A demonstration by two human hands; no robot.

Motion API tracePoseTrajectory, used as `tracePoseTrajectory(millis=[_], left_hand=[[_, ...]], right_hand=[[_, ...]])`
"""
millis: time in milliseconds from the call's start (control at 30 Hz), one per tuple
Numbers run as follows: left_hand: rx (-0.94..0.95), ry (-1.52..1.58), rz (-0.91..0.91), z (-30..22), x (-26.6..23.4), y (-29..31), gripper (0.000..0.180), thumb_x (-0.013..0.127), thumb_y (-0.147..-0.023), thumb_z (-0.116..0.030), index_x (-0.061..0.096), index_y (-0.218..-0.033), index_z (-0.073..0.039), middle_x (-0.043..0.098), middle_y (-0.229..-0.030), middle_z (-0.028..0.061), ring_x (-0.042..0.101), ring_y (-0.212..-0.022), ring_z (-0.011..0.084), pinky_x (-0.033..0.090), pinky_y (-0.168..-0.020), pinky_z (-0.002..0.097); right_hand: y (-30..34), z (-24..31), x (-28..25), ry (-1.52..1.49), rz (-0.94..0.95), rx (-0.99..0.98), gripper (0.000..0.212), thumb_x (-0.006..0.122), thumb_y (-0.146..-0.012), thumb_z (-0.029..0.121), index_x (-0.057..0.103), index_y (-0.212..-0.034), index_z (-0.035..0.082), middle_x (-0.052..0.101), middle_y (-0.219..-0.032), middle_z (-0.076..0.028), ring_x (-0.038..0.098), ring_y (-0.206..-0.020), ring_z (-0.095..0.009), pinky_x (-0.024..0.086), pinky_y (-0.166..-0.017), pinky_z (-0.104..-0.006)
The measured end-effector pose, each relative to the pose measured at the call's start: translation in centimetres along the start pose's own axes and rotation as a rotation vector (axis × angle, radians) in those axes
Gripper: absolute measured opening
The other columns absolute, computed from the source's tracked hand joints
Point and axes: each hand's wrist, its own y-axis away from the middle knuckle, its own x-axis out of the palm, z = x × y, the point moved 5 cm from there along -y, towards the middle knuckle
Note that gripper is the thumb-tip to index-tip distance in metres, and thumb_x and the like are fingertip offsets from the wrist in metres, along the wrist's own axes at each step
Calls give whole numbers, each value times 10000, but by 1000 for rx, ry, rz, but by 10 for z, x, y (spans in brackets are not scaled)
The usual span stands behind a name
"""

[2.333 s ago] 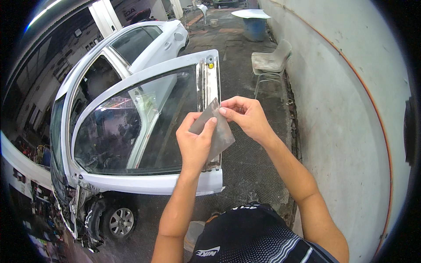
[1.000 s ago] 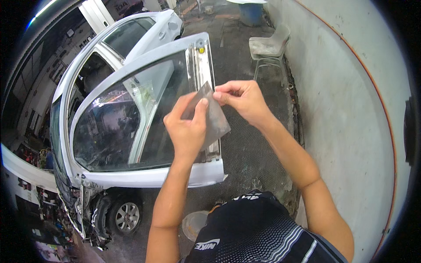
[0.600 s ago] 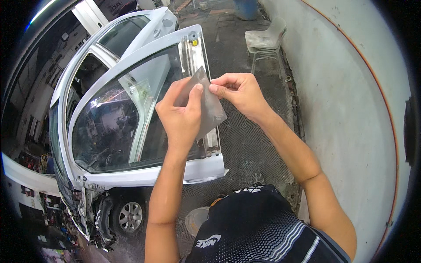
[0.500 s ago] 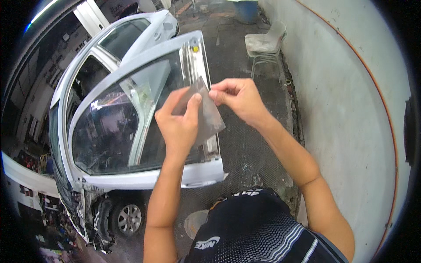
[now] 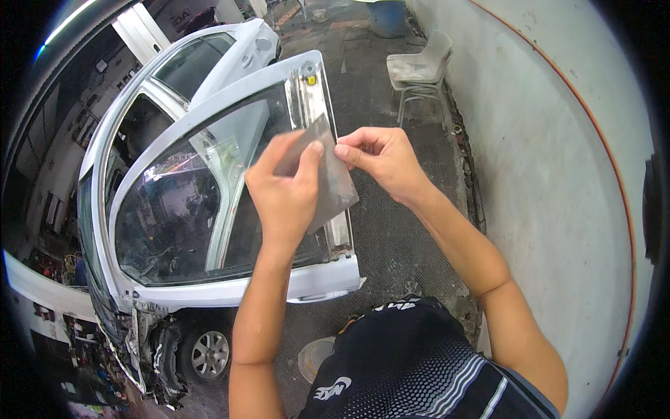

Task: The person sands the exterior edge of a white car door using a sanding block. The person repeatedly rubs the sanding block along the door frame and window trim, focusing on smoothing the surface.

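A thin, grey-brown sheet that looks like sandpaper (image 5: 336, 185) is held up at a slant between my hands, in front of the open car door (image 5: 323, 282). My left hand (image 5: 286, 185) grips its left side, the thumb lying across the face and the fingers behind it. At the upper right edge, my right hand (image 5: 377, 155) pinches with thumb and forefinger, the other fingers curled in. The door's window glass (image 5: 174, 230) and pale frame stand beyond the sheet, which hides part of the door's edge strip.
A silver-white car (image 5: 202, 66) with an exposed front wheel (image 5: 209, 355) stands on the left. Along the right runs a pale wall (image 5: 544, 209) with an orange hose (image 5: 585, 110). A white chair (image 5: 422, 68) and a blue barrel (image 5: 387, 19) stand farther off by the wall.
The view has shifted slightly, so the car and door sit a little lower and the chair a little left. Both hands keep hold of the sheet, with the left fingers slightly blurred.
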Motion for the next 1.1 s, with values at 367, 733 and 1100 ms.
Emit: tracePoseTrajectory(millis=[367, 733, 1100], left_hand=[[-35, 45, 9, 6, -1, 1, 191, 769, -874, -76, 747, -1021, 44, 731, -872, 51, 651, -813, 99, 517, -761, 251], [2, 20, 13, -4, 3, -7, 181, 730, -887, -80, 728, -1017, 47, 761, -855, 104, 711, -813, 139, 544, -764, 298], [56, -39, 1, -3, 0, 0, 180, 725, -892, -79, 726, -1022, 45, 760, -838, 102, 711, -783, 136, 539, -728, 292]], right_hand=[[0, 5, -1, -21, -19, -63, 169, 773, -939, 98, 754, -1057, -21, 746, -936, -45, 672, -823, -89, 553, -765, -243], [-6, 6, 0, -14, -50, -42, 185, 784, -930, 104, 754, -1050, -34, 748, -929, -52, 679, -828, -93, 561, -766, -256], [-2, 1, 2, -50, -31, -46, 178, 766, -945, 104, 753, -1062, -30, 748, -940, -50, 675, -843, -95, 557, -785, -259]])
